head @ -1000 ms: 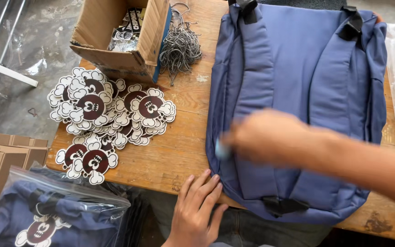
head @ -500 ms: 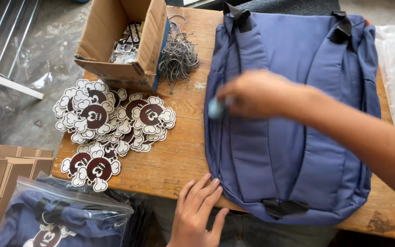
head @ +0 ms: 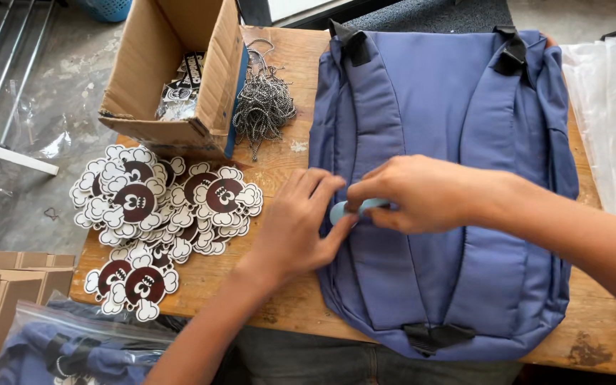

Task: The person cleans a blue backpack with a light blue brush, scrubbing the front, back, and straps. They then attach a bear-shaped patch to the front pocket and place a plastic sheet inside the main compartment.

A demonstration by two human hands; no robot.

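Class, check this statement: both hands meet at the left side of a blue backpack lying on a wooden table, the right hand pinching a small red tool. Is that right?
Not quite. The small tool pinched by the right hand is light blue, not red, as the head view shows. The rest holds: the left hand meets it at the left side of the blue backpack, which lies on the wooden table.

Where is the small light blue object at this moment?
In the head view, the light blue object is pinched in the right hand over the backpack, at its left strap, with the left hand touching beside it.
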